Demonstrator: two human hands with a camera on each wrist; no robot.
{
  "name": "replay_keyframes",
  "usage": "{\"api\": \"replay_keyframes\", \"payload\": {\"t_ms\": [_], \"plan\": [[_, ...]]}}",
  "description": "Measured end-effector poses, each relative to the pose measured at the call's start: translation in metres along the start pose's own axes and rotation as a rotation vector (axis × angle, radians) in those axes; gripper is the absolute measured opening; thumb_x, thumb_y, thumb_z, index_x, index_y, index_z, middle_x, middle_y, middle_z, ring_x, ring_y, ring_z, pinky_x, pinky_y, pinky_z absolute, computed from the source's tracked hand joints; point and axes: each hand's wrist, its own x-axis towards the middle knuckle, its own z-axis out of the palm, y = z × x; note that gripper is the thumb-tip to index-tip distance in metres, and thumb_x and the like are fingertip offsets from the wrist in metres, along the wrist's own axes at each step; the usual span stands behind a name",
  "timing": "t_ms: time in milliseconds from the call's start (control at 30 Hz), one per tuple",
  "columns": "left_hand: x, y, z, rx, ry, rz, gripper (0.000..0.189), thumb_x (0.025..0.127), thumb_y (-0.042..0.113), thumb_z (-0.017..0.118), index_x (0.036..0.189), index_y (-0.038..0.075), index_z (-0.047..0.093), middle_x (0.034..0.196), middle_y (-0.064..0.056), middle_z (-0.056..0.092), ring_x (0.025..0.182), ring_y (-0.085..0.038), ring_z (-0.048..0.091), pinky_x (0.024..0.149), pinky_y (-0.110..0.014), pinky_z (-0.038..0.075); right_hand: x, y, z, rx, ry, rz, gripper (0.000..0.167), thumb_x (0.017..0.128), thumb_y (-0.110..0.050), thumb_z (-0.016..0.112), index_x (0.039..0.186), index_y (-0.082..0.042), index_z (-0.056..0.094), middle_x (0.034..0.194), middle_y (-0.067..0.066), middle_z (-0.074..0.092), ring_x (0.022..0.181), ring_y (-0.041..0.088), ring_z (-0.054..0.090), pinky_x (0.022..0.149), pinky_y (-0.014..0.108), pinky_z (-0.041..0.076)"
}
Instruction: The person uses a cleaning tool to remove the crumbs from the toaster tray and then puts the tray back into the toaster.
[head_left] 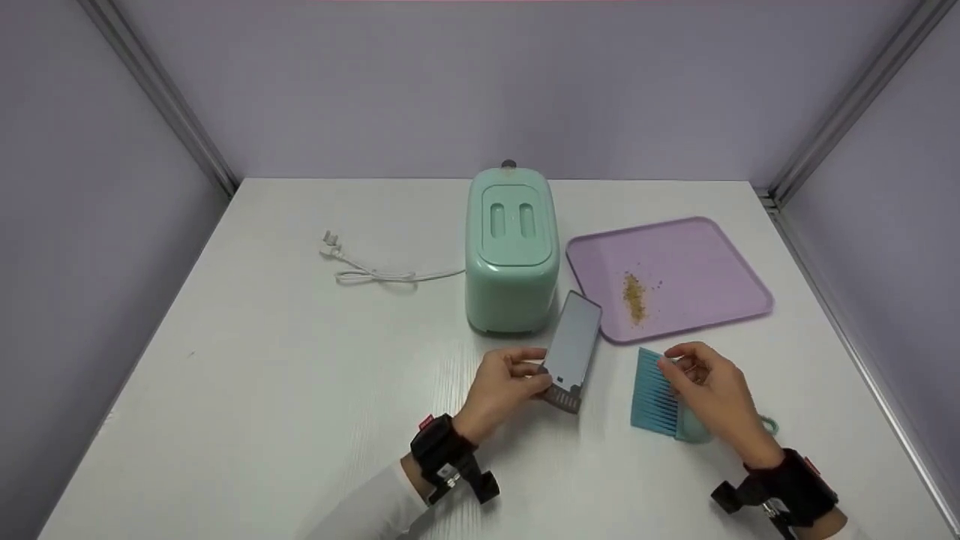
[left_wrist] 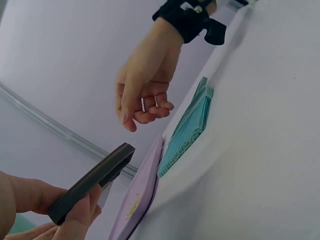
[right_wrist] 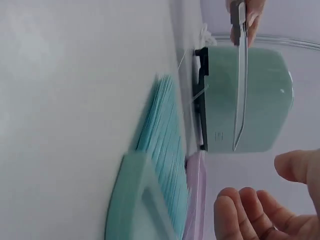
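Note:
My left hand [head_left: 504, 388] pinches the dark end of a toaster crumb tray [head_left: 576, 341], a flat grey metal plate. In the head view the tray slants up toward the toaster and overlaps the near left corner of the purple tray. My right hand [head_left: 712, 394] hovers over a teal brush [head_left: 654, 394] with its fingers loosely bent. Both wrist views show a gap between that hand and the brush [left_wrist: 186, 131], which lies on the table. The mint green toaster [head_left: 513, 247] stands beyond my left hand; its closed lid faces up.
A purple tray [head_left: 720, 270] at the back right bears a small heap of brown-yellow crumbs [head_left: 634, 298]. The toaster's white cord and plug [head_left: 375, 274] lie to its left. Pale panels rise behind the table and on both sides.

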Motion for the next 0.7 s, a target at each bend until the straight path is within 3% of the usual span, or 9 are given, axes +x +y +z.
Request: {"api": "replay_keyframes", "payload": {"t_ms": [100,233,500,700], "plan": [[0.003,-0.005,0.000,-0.003,0.010,0.009,0.037,0.074,-0.004,0.065,0.110,-0.002,0.058,0.088,-0.015,0.065,0.078,-0.021,0.063,0.064,-0.030,0.052,0.001,-0.006,0.012,0.243,-0.077,-0.009,0.031,0.089,-0.019,0.053,0.114,0.000,0.049,0.089,0.024,0.054,0.070,0.030,0.058,0.059,0.035,0.051],[0.004,-0.006,0.000,0.008,0.025,0.012,0.035,0.074,-0.003,0.065,0.109,0.000,0.059,0.086,-0.011,0.066,0.077,-0.019,0.064,0.063,-0.030,0.052,0.002,-0.011,0.033,0.460,-0.140,0.079,0.039,0.089,-0.018,0.055,0.118,0.006,0.044,0.095,0.033,0.050,0.076,0.037,0.058,0.064,0.042,0.050],[0.004,-0.007,0.000,0.007,0.042,0.010,0.034,0.073,-0.003,0.065,0.107,0.000,0.060,0.084,-0.011,0.066,0.076,-0.019,0.064,0.063,-0.030,0.052,0.004,0.020,0.079,0.681,-0.216,0.274,0.046,0.087,-0.029,0.056,0.123,-0.004,0.043,0.104,0.024,0.052,0.089,0.038,0.056,0.075,0.045,0.048],[0.005,-0.009,0.000,-0.005,0.039,0.009,0.035,0.073,-0.004,0.065,0.107,-0.003,0.059,0.085,-0.014,0.066,0.076,-0.019,0.064,0.064,-0.030,0.052,0.005,-0.006,0.089,0.656,-0.247,0.267,0.045,0.088,-0.030,0.055,0.119,0.000,0.045,0.100,0.024,0.055,0.085,0.035,0.058,0.072,0.045,0.049]]}}
